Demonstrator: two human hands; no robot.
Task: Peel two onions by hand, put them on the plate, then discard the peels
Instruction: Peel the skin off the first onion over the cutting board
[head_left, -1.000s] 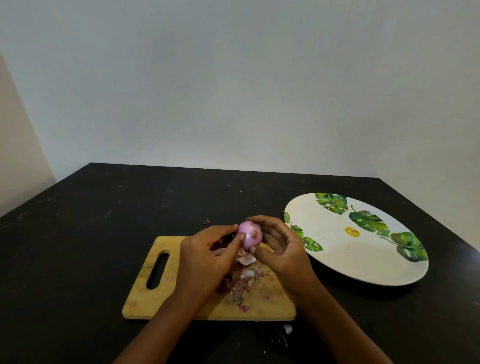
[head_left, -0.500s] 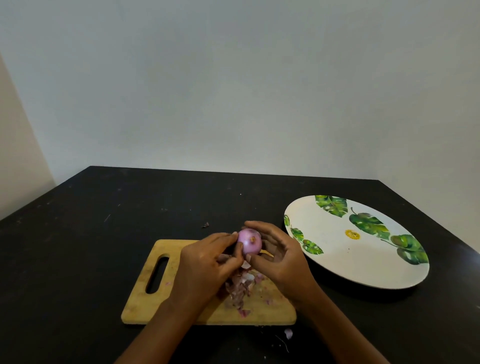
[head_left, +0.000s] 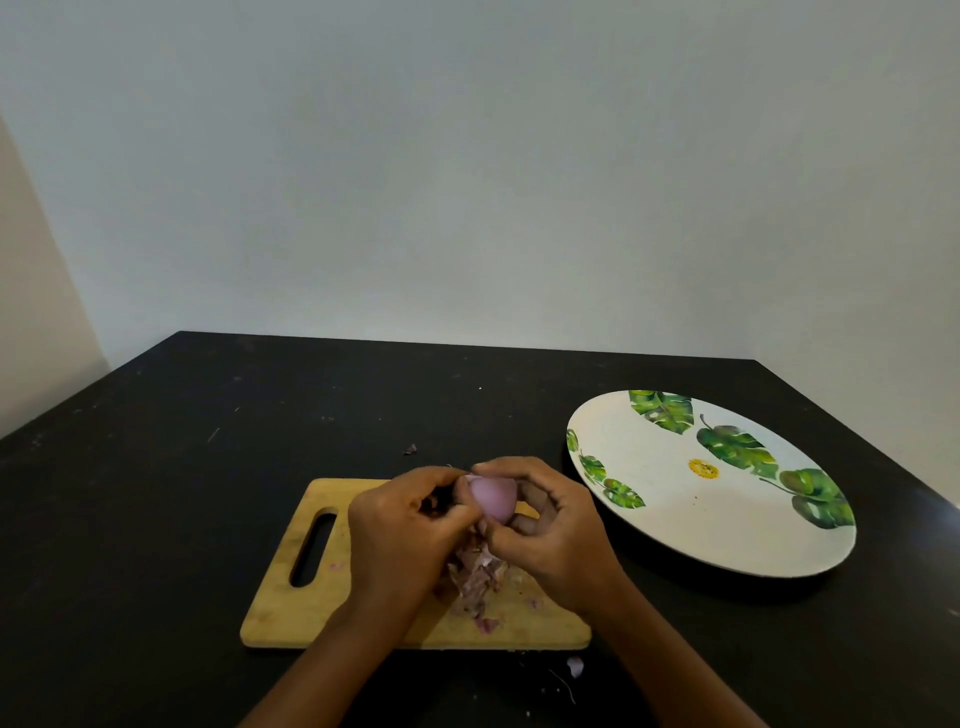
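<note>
Over the cutting board, both hands' curled fingers pinch the onion.

Onion between left grip, right grip

Yellow sticker on plate: unreadable.

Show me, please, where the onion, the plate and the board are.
onion (head_left: 492, 498): head view, its peeled pink front.
plate (head_left: 691, 525): head view, bare white centre.
board (head_left: 280, 618): head view, bare wood below the handle slot.
</note>
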